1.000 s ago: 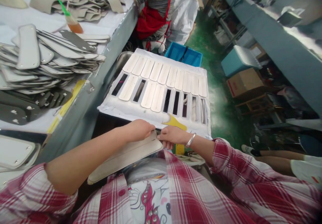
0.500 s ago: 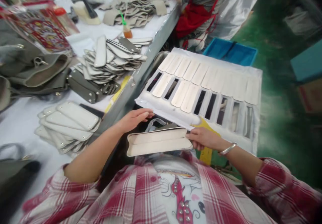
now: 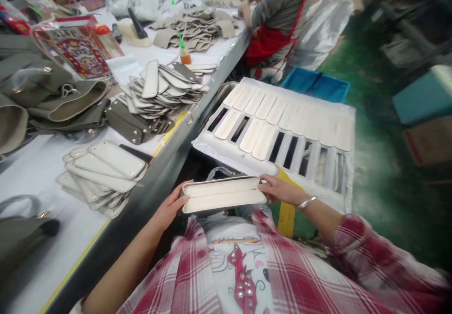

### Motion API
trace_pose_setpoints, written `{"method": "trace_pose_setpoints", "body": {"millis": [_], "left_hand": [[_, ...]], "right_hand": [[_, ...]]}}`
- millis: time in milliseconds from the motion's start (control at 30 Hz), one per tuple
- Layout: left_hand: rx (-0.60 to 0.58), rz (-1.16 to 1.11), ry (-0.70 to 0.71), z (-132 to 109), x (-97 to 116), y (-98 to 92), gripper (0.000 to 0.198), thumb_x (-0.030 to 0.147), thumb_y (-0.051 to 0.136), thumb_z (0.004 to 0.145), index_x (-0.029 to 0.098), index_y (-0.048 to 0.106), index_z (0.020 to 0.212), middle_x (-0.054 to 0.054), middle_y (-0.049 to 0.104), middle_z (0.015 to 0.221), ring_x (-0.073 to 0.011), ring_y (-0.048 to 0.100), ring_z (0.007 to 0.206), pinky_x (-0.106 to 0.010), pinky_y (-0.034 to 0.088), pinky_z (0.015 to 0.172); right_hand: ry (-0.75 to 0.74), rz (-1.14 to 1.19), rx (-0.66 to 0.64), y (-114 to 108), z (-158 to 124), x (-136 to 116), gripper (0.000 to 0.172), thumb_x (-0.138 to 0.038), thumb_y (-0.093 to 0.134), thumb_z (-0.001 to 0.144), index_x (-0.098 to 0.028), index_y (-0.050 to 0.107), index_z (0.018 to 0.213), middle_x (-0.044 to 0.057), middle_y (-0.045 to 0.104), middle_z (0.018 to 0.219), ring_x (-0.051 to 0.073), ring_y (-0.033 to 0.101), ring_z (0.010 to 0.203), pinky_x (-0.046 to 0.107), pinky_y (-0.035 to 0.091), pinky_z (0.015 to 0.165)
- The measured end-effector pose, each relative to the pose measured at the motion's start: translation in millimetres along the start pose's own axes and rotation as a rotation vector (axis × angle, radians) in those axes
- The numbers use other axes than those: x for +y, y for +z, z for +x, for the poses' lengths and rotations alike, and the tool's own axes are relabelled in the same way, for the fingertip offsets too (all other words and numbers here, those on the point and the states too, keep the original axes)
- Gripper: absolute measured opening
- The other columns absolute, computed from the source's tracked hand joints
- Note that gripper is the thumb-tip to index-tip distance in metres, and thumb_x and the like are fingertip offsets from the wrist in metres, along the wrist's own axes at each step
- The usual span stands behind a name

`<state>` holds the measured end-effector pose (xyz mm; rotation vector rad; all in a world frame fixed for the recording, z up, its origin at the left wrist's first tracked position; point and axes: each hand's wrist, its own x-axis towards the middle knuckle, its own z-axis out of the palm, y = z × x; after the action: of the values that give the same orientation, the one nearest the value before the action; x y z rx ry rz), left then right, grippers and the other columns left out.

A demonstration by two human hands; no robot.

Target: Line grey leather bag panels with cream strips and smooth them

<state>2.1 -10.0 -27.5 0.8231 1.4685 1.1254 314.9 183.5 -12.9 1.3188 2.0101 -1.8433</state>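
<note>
Between my two hands, close to my body, is a long cream panel (image 3: pixel 224 195) with rounded corners, creased lengthwise so its inner face shows. My left hand (image 3: pixel 173 204) pinches its left end. At the right end, my right hand (image 3: pixel 278 189) grips it with thumb and fingers. Just beyond the panel lies a white slotted board (image 3: pixel 233 150), with similar cream panels (image 3: pixel 259 140) laid over many of its slots and dark gaps in others. A clear looped strap (image 3: pixel 219 172) shows behind the panel I hold.
On the table to my left are a stack of pale panels with studs (image 3: pixel 102 170), a larger pile of panels (image 3: pixel 162 88), grey-green bags (image 3: pixel 70 100) and a small glue bottle (image 3: pixel 184 56). A co-worker (image 3: pixel 278 17) sits ahead, near a blue crate (image 3: pixel 316 84).
My left hand has come down from the board's edge and taken hold of the panel's left end. The panel is now held at both ends and slightly more level.
</note>
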Motion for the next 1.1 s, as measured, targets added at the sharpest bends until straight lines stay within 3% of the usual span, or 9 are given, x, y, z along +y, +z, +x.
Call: {"method": "trace_pose_setpoints", "body": {"millis": [67,133,233,300,367,467,567,767,1100], "left_hand": [[-0.055,0.054,-0.054,1.2,5.5,-8.2,0.052,0.042,0.051,0.083,0.025,0.041,0.132,-0.004,0.04,0.14,-0.0252,0.036,0.128,-0.039,0.028,0.107],[-0.217,0.14,-0.119,9.2,15.9,-18.9,0.051,0.043,0.049,0.084,0.026,0.041,0.132,-0.003,0.043,0.138,-0.025,0.039,0.126,-0.042,0.029,0.107],[-0.436,0.389,-0.074,32.3,43.2,-20.2,0.046,0.043,0.047,0.085,0.03,0.044,0.129,0.0,0.045,0.137,-0.0239,0.039,0.127,-0.045,0.026,0.108],[-0.461,0.59,0.053,52.1,63.1,0.0,0.047,0.043,0.048,0.084,0.031,0.043,0.13,0.0,0.044,0.137,-0.0247,0.039,0.127,-0.047,0.026,0.107],[-0.462,0.774,0.194,72.4,77.7,35.5,0.051,0.041,0.051,0.082,0.025,0.045,0.13,-0.004,0.049,0.133,-0.0262,0.044,0.122,-0.045,0.03,0.105],[-0.598,0.926,0.329,96.1,86.4,91.3,0.039,0.03,0.047,0.083,0.021,0.055,0.12,-0.006,0.062,0.118,-0.0238,0.058,0.105,-0.037,0.043,0.093],[-0.691,1.01,0.381,106.6,85.6,117.8,0.032,0.024,0.039,0.087,0.018,0.063,0.106,-0.008,0.069,0.099,-0.022,0.063,0.088,-0.032,0.047,0.081],[-0.686,0.995,0.427,107.8,78.4,110.2,0.033,0.025,0.036,0.089,0.016,0.062,0.107,-0.009,0.068,0.098,-0.0207,0.062,0.086,-0.03,0.045,0.077],[-0.737,1.112,0.437,108.3,70.2,112.2,0.037,0.016,0.035,0.086,0.013,0.06,0.113,-0.014,0.066,0.105,-0.0247,0.063,0.093,-0.036,0.045,0.083]], "right_hand": [[-0.016,-0.038,0.079,3.3,-5.7,-1.8,0.038,-0.046,0.051,0.083,-0.018,0.047,0.109,-0.005,0.051,0.056,0.009,0.049,0.045,0.022,0.043,0.045],[-0.05,-0.131,0.151,1.5,-8.6,-0.9,0.035,-0.042,0.05,0.084,-0.017,0.05,0.109,-0.004,0.053,0.058,0.009,0.049,0.046,0.023,0.042,0.047],[-0.184,-0.239,0.226,-7.4,-10.5,-0.8,0.041,-0.041,0.056,0.08,-0.017,0.052,0.113,0.002,0.062,0.078,0.013,0.057,0.066,0.027,0.047,0.062],[-0.306,-0.276,0.277,-12.6,-11.2,-6.2,0.048,-0.041,0.06,0.077,-0.016,0.05,0.117,0.007,0.061,0.102,0.015,0.059,0.084,0.028,0.048,0.072],[-0.419,-0.398,0.306,-14.8,-10.9,-16.2,0.048,-0.037,0.06,0.079,-0.015,0.049,0.12,0.01,0.057,0.113,0.016,0.057,0.093,0.029,0.047,0.08],[-0.478,-0.786,0.249,-11.9,-8.3,-32.7,0.026,-0.03,0.046,0.088,-0.014,0.058,0.105,0.01,0.062,0.099,0.019,0.058,0.092,0.033,0.045,0.08],[-0.425,-1.085,0.186,-6.0,-5.1,-41.3,0.025,-0.02,0.036,0.091,-0.012,0.06,0.091,0.01,0.063,0.087,0.02,0.06,0.082,0.03,0.046,0.067],[-0.389,-1.163,0.134,-4.4,0.8,-43.4,0.022,-0.012,0.038,0.087,-0.01,0.059,0.091,0.011,0.063,0.086,0.02,0.06,0.073,0.029,0.044,0.06],[-0.473,-0.985,-0.057,-22.1,11.8,-45.1,0.031,-0.026,0.035,0.093,-0.016,0.064,0.084,0.006,0.067,0.082,0.015,0.058,0.073,0.027,0.039,0.068]]}}
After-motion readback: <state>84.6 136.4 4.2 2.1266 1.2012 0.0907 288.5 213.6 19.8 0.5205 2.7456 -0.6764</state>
